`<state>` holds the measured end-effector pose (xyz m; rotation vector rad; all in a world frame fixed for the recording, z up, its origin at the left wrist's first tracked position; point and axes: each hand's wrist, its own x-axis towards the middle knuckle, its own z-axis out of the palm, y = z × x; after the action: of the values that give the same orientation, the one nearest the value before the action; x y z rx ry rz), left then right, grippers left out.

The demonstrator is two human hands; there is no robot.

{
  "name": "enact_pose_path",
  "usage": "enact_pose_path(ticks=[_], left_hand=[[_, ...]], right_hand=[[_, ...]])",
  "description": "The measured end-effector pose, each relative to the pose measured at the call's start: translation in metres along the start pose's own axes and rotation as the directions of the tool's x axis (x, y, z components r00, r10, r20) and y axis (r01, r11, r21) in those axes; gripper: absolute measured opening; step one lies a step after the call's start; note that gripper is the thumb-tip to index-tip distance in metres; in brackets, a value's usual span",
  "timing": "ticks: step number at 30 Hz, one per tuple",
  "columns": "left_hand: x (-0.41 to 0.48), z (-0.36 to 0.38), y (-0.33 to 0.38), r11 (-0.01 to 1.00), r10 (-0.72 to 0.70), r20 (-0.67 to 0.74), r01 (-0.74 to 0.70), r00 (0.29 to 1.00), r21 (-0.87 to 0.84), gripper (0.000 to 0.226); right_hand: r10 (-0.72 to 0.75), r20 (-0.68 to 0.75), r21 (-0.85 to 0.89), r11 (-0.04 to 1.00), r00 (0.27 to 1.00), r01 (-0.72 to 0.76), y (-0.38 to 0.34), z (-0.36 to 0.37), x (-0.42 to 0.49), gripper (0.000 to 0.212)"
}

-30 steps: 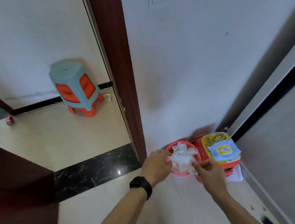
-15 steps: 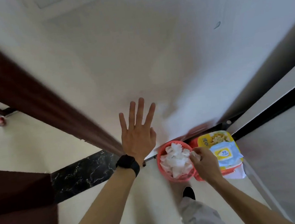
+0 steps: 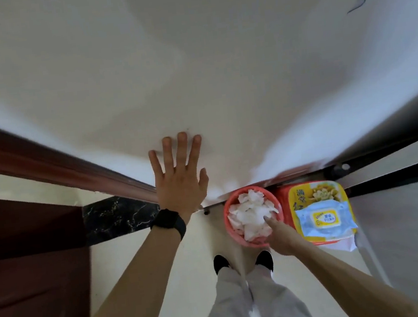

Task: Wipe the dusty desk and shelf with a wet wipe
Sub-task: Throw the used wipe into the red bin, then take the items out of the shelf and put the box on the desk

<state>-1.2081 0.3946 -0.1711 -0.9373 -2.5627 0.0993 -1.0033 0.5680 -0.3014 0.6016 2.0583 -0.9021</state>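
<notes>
Against the wall (image 3: 218,66), left hand (image 3: 179,185) presses flat; right hand (image 3: 282,238) pokes wipes (image 3: 248,213).

Only the back and one straight finger of the right hand (image 3: 280,236) show above the crumpled white wipes (image 3: 251,216). Its other fingers are hidden, so a grip cannot be told. The pale blue wet-wipe pack (image 3: 325,219) hides part of the yellow-lidded red box (image 3: 316,193), and its label is too small to read. The dark red-brown door frame (image 3: 46,161) is blurred.
</notes>
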Motion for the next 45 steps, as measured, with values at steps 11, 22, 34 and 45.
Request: enact_pose_path(ticks=[11, 22, 34, 45], left_hand=[[-0.033, -0.062, 0.017, 0.962, -0.132, 0.396, 0.214, 0.909, -0.172, 0.082], [-0.223, -0.195, -0.081, 0.602, -0.681, 0.423, 0.786, 0.598, -0.143, 0.053], [-0.625, -0.426, -0.058, -0.064, -0.995, 0.071, 0.992, -0.072, 0.107, 0.047], [-0.846, -0.58, 0.041, -0.508, -0.86, -0.2, 0.829, -0.47, 0.235, 0.047]], right_hand=[[-0.501, -0.376, -0.343, 0.857, 0.779, 0.385, -0.056, -0.089, -0.092, 0.035], [-0.933, -0.197, -0.639, 0.354, 0.3, 0.683, -0.236, -0.039, -0.216, 0.028], [-0.92, 0.37, -0.376, -0.276, -0.129, 0.884, -0.331, 0.286, -0.411, 0.034], [-0.654, 0.642, -0.063, -0.565, -0.4, 0.822, -0.336, 0.511, -0.562, 0.038]])
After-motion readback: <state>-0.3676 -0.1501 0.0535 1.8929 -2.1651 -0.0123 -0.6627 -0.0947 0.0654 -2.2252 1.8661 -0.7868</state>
